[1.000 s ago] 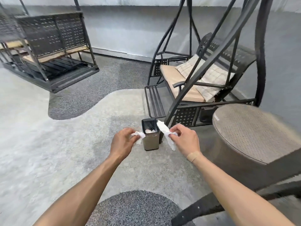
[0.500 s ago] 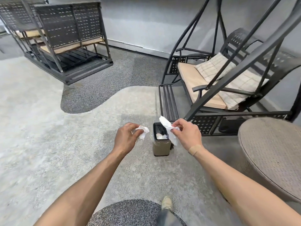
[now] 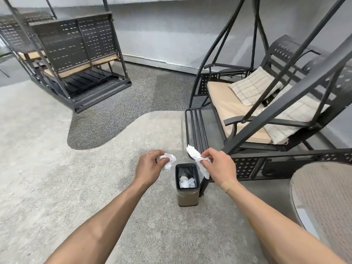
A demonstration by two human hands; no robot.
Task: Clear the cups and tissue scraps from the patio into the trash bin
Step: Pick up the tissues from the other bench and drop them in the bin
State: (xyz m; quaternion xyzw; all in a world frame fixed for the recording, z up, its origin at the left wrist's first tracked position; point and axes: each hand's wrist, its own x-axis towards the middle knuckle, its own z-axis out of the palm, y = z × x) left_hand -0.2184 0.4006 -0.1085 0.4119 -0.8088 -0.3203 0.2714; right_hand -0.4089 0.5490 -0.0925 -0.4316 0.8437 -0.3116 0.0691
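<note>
Both grips are closed on tissue: my left hand [image 3: 147,169] pinches a crumpled scrap [image 3: 167,161], my right hand [image 3: 221,168] a longer strip [image 3: 198,162], both at lower centre, just above the trash bin [image 3: 187,195]. Some white scraps already lie inside it; I judge these two are still to drop.

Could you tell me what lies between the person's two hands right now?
In the head view, the open trash bin stands between and just below the left hand and right hand, each holding tissue.
</note>
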